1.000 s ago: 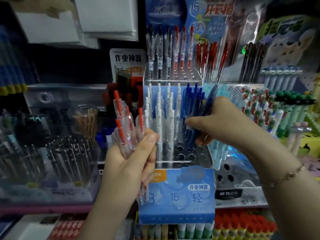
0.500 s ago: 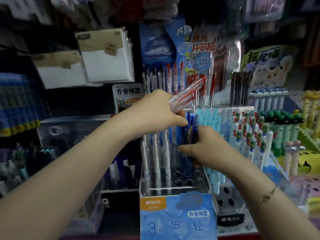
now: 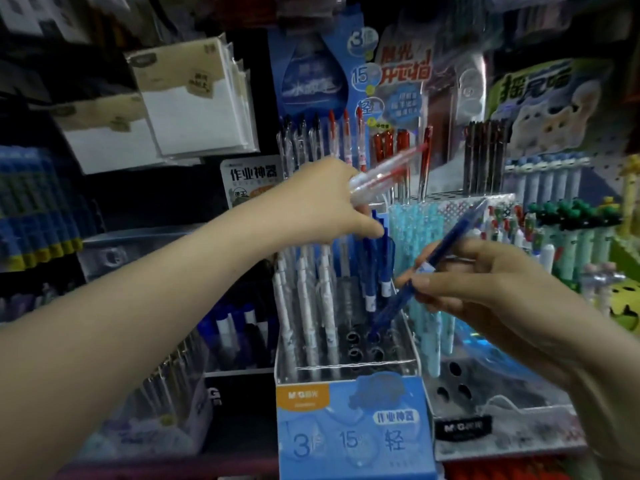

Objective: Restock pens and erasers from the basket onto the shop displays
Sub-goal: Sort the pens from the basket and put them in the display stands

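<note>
My left hand (image 3: 323,202) reaches up to the display's upper tier and grips a bundle of clear red pens (image 3: 388,173) that points up and right. My right hand (image 3: 485,282) pinches a single blue pen (image 3: 436,265), held slanted with its tip down over the holes of the blue pen display (image 3: 349,403). That display holds white pens (image 3: 304,306) on the left and blue pens (image 3: 372,265) behind. The basket and erasers are out of view.
The upper tier holds black and red clear pens (image 3: 322,140). Light blue pens (image 3: 412,230) and cartoon-topped pens (image 3: 568,237) stand to the right. Paper pads (image 3: 194,98) hang upper left. A clear rack of pens (image 3: 166,393) sits lower left.
My right hand has lifted the blue pen out from among the blue pens and now holds it slanted, tip over the holes. My left hand stays up at the top tier with the red pens.
</note>
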{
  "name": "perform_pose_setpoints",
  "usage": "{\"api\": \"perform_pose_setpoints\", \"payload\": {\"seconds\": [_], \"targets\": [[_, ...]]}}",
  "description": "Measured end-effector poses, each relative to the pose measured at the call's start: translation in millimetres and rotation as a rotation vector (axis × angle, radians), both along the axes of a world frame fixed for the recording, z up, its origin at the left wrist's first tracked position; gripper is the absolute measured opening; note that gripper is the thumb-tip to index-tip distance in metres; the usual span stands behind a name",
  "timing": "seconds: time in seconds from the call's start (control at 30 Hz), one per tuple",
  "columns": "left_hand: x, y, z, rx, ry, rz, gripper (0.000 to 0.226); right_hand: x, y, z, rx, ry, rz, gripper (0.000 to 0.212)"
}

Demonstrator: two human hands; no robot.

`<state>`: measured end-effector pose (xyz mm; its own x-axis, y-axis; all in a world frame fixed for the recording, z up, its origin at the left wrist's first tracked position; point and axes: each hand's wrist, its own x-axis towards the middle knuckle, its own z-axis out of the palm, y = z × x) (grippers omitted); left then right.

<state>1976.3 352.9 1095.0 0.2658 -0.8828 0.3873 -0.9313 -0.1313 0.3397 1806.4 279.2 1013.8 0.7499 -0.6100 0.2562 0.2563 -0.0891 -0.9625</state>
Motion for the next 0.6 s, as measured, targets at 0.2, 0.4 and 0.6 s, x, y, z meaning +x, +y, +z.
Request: {"api": "perform_pose_setpoints", "payload": {"seconds": [0.2,0.4,0.6], "targets": [[-9.5,34.0,-10.1,0.036,0.279,-0.203,0.042,13.3,5.3,-3.8,0.272,-0.308,-0.115,0.031],[-2.2,46.2,-10.3,-0.004,0.363,-0.144,0.019,22.1,6.7,-2.9,0.399,-0.354,0.034,0.019],[2.4,61.6,13.6,0.037,0.217,-0.053,0.022,10.8,-3.3,2.5,-0.495,0.016,-0.364,0.025]]}}
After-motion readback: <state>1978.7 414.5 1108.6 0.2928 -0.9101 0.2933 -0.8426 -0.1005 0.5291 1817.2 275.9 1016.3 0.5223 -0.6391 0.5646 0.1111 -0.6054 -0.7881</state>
